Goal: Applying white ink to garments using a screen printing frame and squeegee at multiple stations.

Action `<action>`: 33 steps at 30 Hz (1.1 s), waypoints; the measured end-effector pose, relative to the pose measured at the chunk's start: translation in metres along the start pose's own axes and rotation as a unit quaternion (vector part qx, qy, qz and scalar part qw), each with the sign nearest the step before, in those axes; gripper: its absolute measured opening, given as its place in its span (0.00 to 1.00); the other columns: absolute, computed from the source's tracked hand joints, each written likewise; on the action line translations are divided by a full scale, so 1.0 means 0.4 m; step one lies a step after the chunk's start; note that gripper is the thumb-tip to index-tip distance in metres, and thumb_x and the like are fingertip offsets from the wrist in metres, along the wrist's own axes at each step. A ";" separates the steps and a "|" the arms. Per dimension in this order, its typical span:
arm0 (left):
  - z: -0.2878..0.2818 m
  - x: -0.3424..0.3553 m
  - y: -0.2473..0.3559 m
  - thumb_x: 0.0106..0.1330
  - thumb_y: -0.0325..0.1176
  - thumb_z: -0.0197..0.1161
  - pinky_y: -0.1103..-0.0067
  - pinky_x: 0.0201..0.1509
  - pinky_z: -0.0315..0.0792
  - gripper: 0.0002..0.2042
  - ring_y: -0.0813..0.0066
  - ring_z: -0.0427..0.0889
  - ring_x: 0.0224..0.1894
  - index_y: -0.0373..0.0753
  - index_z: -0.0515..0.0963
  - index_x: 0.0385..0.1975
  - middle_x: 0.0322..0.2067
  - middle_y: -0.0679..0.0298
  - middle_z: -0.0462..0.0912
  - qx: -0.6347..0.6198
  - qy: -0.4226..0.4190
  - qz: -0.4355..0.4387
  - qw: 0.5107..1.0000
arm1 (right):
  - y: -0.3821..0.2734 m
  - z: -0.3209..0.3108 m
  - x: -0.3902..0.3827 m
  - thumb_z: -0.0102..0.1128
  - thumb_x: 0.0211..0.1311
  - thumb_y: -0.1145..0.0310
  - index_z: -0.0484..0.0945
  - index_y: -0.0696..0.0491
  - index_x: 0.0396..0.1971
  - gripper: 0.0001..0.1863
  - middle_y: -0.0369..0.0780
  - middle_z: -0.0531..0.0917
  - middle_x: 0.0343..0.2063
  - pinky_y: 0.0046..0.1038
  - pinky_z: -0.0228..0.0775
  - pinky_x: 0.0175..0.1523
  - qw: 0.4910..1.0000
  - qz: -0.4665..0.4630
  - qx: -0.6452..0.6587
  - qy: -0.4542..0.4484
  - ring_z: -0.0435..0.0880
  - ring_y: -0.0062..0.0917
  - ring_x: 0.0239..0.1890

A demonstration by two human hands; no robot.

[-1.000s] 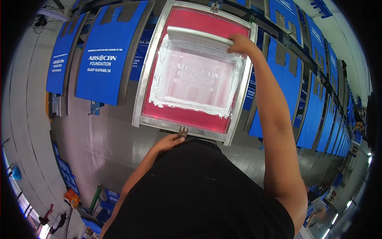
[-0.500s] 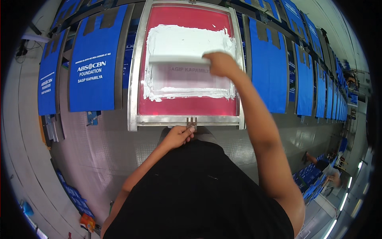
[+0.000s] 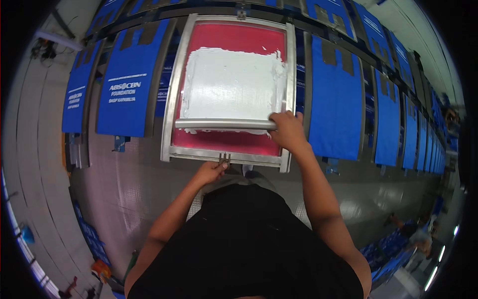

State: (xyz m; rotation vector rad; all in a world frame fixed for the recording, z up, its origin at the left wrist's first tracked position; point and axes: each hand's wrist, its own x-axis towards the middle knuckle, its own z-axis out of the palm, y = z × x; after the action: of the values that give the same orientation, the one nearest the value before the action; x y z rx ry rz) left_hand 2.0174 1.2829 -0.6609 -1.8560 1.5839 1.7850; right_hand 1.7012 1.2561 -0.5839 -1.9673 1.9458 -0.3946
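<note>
A silkscreen in a metal frame [image 3: 194, 153] lies before me, its mesh [image 3: 239, 37] red around a broad patch of white ink [image 3: 229, 84]. My right hand [image 3: 290, 130] is closed on the right end of a squeegee [image 3: 219, 124], a long silvery bar lying across the lower border of the ink. At the middle of the frame's near edge, a small pronged metal bracket [image 3: 224, 157] sticks out. My left hand [image 3: 211, 172] pinches it between thumb and fingers. Whatever lies beneath the screen is hidden by the ink.
Blue fabric pieces on boards hang to the left [image 3: 124, 89] and right [image 3: 334, 104] of the screen; some on the left bear white print. More boards run in a row toward the far right. Another person [image 3: 420, 241] is at the lower right, beside more blue pieces.
The squeegee has come toward me from mid-screen to the ink's near border, drawn by my right hand. White ink now covers the print area that showed before. My left hand stays on the bracket.
</note>
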 end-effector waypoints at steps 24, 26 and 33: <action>-0.419 0.109 0.064 0.67 0.47 0.60 0.75 0.54 0.70 0.26 0.68 0.79 0.50 0.33 0.72 0.57 0.46 0.49 0.82 -0.094 0.361 0.216 0.902 | 0.129 0.042 0.080 0.71 0.43 0.73 0.83 0.61 0.37 0.17 0.39 0.84 0.32 0.23 0.72 0.43 0.810 0.221 0.542 0.047 0.81 0.21 0.34; -0.432 0.149 0.044 0.67 0.46 0.59 0.75 0.54 0.70 0.26 0.69 0.79 0.51 0.31 0.72 0.57 0.48 0.49 0.81 -0.123 0.345 0.222 0.904 | 0.116 0.061 0.094 0.71 0.43 0.73 0.83 0.61 0.36 0.17 0.38 0.84 0.31 0.23 0.72 0.43 0.812 0.241 0.527 0.064 0.81 0.20 0.34; -0.471 0.197 0.040 0.70 0.39 0.58 0.82 0.48 0.70 0.22 0.79 0.77 0.42 0.29 0.70 0.57 0.42 0.59 0.82 -0.139 0.296 0.233 0.916 | 0.082 0.041 0.110 0.71 0.42 0.74 0.84 0.61 0.36 0.17 0.38 0.85 0.30 0.22 0.72 0.43 0.828 0.238 0.502 0.075 0.82 0.20 0.34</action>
State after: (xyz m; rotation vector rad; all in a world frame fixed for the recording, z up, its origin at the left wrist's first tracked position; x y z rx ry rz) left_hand 2.1115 1.1008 -0.6577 -2.4981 2.2364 1.7880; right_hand 1.6796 1.2128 -0.6146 -0.7678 1.6550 -1.1503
